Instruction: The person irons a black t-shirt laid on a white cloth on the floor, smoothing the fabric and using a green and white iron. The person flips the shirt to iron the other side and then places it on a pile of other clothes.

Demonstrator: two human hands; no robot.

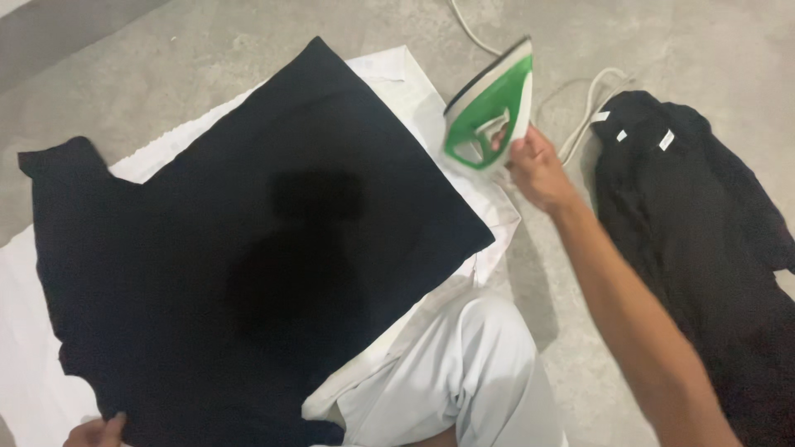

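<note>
Two hands work at opposite ends: the right hand (537,168) has its fingers (500,136) curled through the handle of a green and white plastic steam iron (490,103), tipped up on its heel at the spread's far edge, arm stretched forward. The left hand (95,430) pinches the hem of a flat, matte black T-shirt (248,248) lying on a white sheet (25,364) over the rough concrete floor (207,50). Another dark crumpled garment (704,248) lies to the right beside the white cord (592,103).

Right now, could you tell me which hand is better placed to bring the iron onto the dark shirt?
Right hand: it grips the iron. Left hand pins the shirt hem.
</note>
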